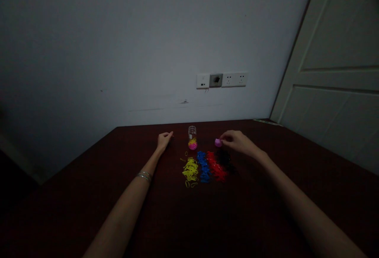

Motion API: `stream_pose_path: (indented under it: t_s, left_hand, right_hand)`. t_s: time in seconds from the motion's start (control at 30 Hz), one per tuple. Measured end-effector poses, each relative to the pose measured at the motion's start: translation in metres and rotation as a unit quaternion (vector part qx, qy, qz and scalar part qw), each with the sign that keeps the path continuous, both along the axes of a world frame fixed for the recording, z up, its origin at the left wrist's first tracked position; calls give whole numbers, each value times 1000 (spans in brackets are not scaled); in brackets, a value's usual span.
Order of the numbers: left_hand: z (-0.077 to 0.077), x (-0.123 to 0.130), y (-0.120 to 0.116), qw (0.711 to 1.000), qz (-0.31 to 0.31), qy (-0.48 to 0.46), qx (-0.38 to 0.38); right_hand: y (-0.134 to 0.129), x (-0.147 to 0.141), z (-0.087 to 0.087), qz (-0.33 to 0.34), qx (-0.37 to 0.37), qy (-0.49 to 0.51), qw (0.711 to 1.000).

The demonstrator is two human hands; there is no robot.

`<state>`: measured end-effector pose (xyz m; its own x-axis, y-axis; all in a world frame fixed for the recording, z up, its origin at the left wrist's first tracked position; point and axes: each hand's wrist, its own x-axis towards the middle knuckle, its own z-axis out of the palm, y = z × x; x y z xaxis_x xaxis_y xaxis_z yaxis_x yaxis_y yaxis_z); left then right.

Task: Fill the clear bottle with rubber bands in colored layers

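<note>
"Right hand point(222, 140)?"
"Pinching the pink cap point(218, 143) by its edge (likely for control), at the jar's point(192, 138) three o'clock."
"Left hand point(164, 140)?"
"Nine o'clock, fingers curled; cannot tell if loaded."
"Layout?"
"Yellow bands point(191, 169) at six, blue pieces point(203, 167) at five, presumably separated by colour."

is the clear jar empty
No, the clear jar has yellow pieces above a pink layer inside it.

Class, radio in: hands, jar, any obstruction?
Right hand touching pink cap; left hand closed. Jar upright, partly filled. Yellow pile nearer camera, not between jar and cap.
</note>
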<state>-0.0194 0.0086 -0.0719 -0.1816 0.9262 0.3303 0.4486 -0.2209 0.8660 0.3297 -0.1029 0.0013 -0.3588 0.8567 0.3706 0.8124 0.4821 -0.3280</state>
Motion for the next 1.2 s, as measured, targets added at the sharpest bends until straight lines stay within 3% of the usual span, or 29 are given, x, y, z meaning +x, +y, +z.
stream_pose_path:
  t_s: [0.17, 0.3, 0.67, 1.2]
  left_hand:
    - [-2, -1, 2, 999, -8, -17, 29]
    - [-5, -1, 5, 999, -17, -40, 30]
    - [-7, -1, 6, 997, -33, -64, 17]
    - [-5, 1, 4, 998, -28, -60, 8]
  right_hand:
    - [-34, -69, -7, 123, 38, -62, 990]
    - [-49, -93, -15, 162, 29, -101, 981]
    - [-57, -110, -32, 175, 64, -198, 962]
    - [-56, -113, -34, 144, 93, -217, 961]
